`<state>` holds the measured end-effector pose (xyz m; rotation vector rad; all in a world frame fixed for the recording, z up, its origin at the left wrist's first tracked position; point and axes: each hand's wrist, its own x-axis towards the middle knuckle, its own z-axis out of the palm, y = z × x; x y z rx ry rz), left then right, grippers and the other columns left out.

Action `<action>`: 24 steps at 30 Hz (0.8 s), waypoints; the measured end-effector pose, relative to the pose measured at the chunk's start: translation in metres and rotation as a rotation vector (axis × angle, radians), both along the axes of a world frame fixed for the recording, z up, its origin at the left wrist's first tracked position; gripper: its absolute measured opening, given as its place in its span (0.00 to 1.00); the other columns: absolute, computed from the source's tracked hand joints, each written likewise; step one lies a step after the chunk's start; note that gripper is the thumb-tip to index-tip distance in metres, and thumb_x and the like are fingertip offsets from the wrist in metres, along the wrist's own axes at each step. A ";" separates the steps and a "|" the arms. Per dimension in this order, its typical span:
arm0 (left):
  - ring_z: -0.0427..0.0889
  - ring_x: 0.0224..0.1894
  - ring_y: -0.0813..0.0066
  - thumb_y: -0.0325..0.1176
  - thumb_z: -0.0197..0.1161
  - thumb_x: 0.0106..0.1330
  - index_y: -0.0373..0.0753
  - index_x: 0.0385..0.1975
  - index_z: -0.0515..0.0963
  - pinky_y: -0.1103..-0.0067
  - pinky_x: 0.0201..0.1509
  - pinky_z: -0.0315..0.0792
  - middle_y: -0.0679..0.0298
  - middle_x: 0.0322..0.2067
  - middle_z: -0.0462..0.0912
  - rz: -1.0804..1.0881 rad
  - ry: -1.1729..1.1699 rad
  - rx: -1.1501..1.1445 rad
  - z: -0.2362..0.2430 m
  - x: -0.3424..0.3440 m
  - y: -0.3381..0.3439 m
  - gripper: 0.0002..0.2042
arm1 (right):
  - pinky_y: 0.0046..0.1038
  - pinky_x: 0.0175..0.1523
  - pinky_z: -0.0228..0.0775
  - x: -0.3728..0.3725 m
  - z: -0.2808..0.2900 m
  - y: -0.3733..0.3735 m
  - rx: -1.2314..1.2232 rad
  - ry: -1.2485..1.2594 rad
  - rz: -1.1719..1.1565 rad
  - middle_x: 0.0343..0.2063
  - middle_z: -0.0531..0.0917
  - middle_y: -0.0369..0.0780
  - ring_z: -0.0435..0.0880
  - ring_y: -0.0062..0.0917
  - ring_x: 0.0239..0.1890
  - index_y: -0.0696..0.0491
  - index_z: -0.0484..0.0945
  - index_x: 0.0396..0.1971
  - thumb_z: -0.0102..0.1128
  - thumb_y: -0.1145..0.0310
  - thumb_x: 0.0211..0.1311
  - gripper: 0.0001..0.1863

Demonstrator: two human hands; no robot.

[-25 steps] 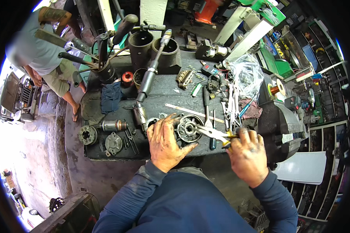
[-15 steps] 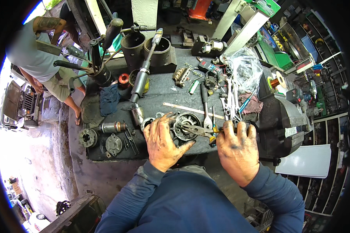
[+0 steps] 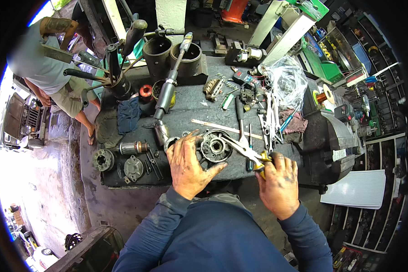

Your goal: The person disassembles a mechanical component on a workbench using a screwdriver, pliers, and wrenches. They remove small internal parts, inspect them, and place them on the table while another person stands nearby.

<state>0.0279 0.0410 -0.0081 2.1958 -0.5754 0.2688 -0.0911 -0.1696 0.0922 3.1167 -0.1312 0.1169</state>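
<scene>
My left hand [image 3: 188, 162] grips the left side of a round metal housing [image 3: 222, 155], fingers over its far edge and thumb along its near edge. The housing looks hollow, with a ringed hub in its middle. Closed around the yellow handles of a pair of pliers [image 3: 243, 147] is my right hand [image 3: 280, 183]. The pliers' jaws lie at the housing's upper right rim; whether they touch it I cannot tell. A ratchet wrench [image 3: 241, 120] lies just beyond the pliers, and a screwdriver [image 3: 250, 156] beside them.
A motor armature [image 3: 133, 148] and a round end cover [image 3: 133, 168] lie at the left of the dark bench. Several spanners [image 3: 270, 120] lie at the right, near a clear plastic bag [image 3: 288, 84]. Metal cylinders [image 3: 157, 59] stand at the back. Another person [image 3: 54, 59] stands at far left.
The pliers have swung away from the housing's middle to its upper right rim. My right hand has shifted slightly toward me, while my left hand keeps its place.
</scene>
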 end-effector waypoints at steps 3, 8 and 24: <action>0.76 0.67 0.52 0.58 0.83 0.52 0.40 0.57 0.79 0.53 0.73 0.60 0.53 0.64 0.79 -0.072 0.010 0.057 0.015 0.005 0.006 0.38 | 0.46 0.63 0.70 -0.012 0.004 -0.017 0.226 0.093 -0.069 0.53 0.80 0.52 0.79 0.50 0.56 0.61 0.81 0.44 0.72 0.66 0.65 0.15; 0.89 0.48 0.48 0.31 0.69 0.65 0.36 0.44 0.85 0.62 0.55 0.83 0.52 0.45 0.90 -0.225 0.070 0.065 0.046 0.034 0.018 0.10 | 0.46 0.57 0.73 -0.032 -0.013 -0.044 0.514 0.173 -0.192 0.46 0.80 0.53 0.81 0.51 0.50 0.60 0.81 0.41 0.70 0.63 0.69 0.14; 0.88 0.53 0.48 0.28 0.67 0.61 0.35 0.54 0.83 0.61 0.61 0.80 0.49 0.50 0.89 -0.577 0.340 0.441 0.084 0.081 0.016 0.19 | 0.50 0.42 0.78 0.008 0.019 -0.045 0.837 0.297 0.088 0.28 0.86 0.54 0.88 0.55 0.36 0.58 0.82 0.39 0.66 0.55 0.76 0.18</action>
